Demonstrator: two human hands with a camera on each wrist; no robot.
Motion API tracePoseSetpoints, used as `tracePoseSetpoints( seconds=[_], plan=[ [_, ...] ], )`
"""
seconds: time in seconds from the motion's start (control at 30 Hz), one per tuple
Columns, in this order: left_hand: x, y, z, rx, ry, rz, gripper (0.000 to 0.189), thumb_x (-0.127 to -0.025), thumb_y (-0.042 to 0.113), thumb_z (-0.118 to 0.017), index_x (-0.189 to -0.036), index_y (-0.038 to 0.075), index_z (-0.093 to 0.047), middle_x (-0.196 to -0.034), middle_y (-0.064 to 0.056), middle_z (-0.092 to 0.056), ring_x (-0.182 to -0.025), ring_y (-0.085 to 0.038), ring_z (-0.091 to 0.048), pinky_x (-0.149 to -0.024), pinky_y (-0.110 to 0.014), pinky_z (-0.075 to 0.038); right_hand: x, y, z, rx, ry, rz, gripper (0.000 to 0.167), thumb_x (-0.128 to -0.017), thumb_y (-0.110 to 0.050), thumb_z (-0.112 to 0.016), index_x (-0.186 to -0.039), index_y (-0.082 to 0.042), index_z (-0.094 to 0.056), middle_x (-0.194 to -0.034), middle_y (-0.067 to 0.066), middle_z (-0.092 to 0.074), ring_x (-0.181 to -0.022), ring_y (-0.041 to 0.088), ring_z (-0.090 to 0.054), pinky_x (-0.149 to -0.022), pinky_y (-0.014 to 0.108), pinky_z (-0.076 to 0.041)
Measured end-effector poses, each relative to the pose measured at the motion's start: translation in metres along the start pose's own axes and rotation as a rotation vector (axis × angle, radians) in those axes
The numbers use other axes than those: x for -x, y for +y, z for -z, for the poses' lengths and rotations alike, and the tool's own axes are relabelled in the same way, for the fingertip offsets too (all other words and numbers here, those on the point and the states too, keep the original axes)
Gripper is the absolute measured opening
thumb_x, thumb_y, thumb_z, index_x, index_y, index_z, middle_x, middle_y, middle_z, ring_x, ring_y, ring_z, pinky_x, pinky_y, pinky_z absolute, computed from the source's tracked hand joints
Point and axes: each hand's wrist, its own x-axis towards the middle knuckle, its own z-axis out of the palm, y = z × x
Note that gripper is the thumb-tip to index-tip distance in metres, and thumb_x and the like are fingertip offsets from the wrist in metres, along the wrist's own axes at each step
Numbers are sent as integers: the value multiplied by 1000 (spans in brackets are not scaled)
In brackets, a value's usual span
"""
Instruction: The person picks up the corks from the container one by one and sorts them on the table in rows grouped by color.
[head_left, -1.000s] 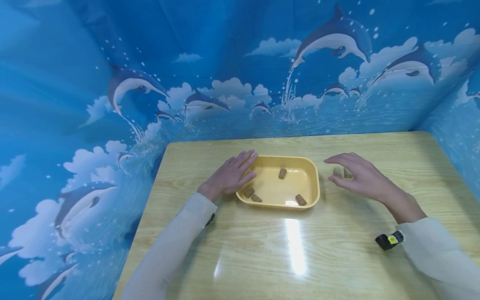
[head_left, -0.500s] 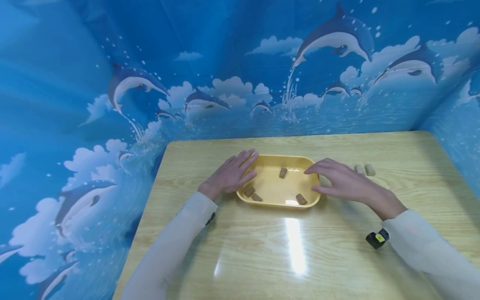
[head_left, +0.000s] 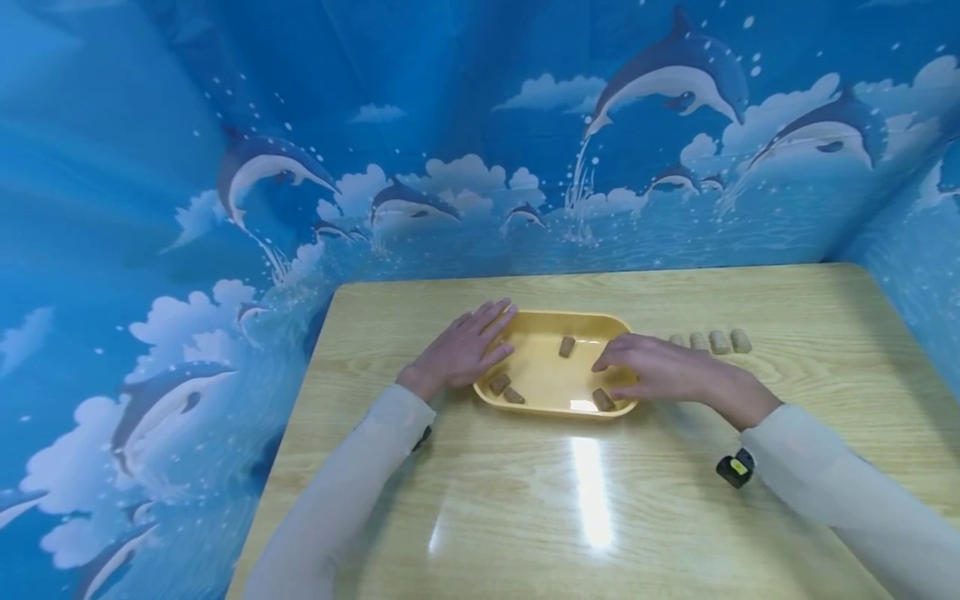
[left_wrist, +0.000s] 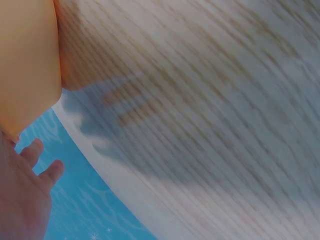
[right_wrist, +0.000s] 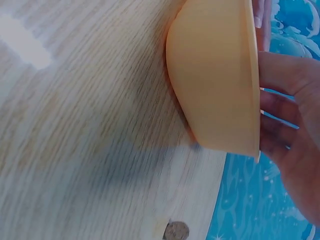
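"Head view — what's on the table (head_left: 510, 517)?"
"A yellow tray (head_left: 546, 379) near the far edge; left hand (head_left: 459, 352) outstretched on its left rim, right hand (head_left: 656, 368), fingers parted, over its right rim — nothing visibly gripped."
"Corks (head_left: 603, 400)?"
"Four inside, four rowed beyond its right edge."

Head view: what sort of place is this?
Likely a staged tabletop recording booth, though the wider room is out of view. Signs: a dolphin-print backdrop enclosing the far side and both flanks, a wood-grain table, and a small black device at the right wrist, apparently a camera.
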Motion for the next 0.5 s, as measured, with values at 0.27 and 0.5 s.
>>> tracePoseSetpoints(
  seconds=[0.27,0.5],
  plan=[
    [-1,-2,-3,3,7,1,73,-117,61,-22,-177,27,2,-186,3,2,-173,-25,-2,-140,-52,-13,-15,-2,-4,6,-114,40,30,-94,-17,-85,-122,-7,-80,-116,2,-79,-108,23,-70,-95,46,-62],
    [-1,-1,-2,-5,7,0,73,-117,60,-22,-177,27,2,-186,2,2,-173,-25,-2,-140,-52,-14,-21,-1,-7,-19,-150,52,13,-95,-10,-80,-107,-16,-79,-95,-7,-71,-87,11,-57,-77,31,-50]
  ],
)
